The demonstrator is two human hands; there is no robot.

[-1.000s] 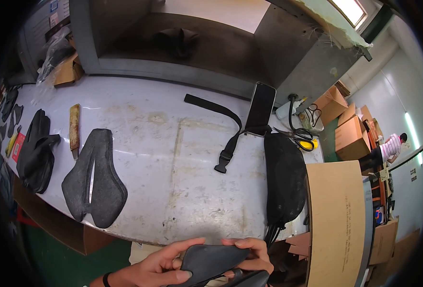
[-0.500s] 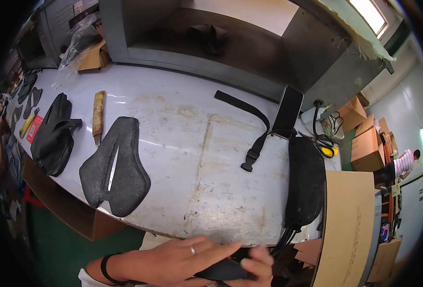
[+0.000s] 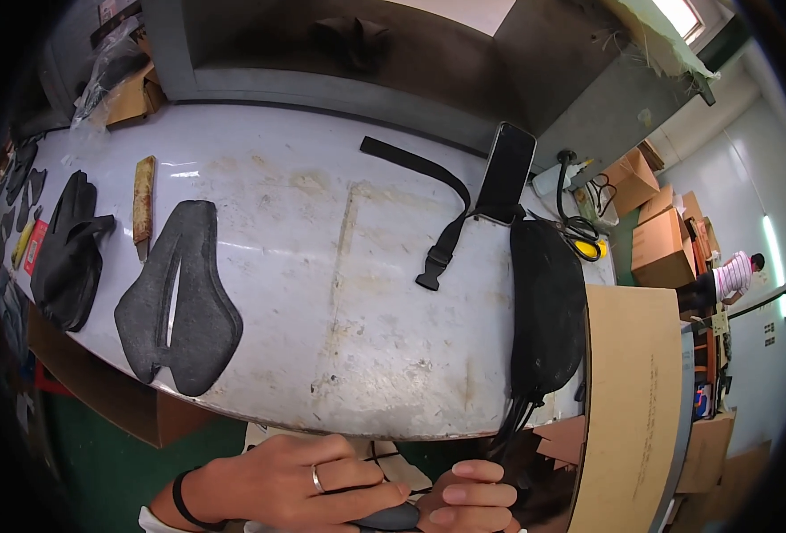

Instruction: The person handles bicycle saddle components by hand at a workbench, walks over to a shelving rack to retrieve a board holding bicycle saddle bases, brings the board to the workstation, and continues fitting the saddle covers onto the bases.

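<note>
The left hand (image 3: 295, 484) has slid over the dark pad (image 3: 391, 517), both it and the right hand (image 3: 468, 497) gripping it below the worktop (image 3: 322, 266).

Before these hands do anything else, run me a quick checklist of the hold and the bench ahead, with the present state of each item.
1. Both hands on the piece: ok. The left hand and right hand meet on a dark flat piece at the lower edge.
2. Piece fully in view: not ok. Only a sliver shows between the fingers.
3. Bare bench space ahead: ok. The middle of the grey bench is bare.
4. Cut-out dark saddle-shaped pad: ok, lying flat at the left, apart from the hands.
5. Phone: ok, propped upright at the far edge.
6. Black strap: cannot tell whether it joins the long black bag.
</note>
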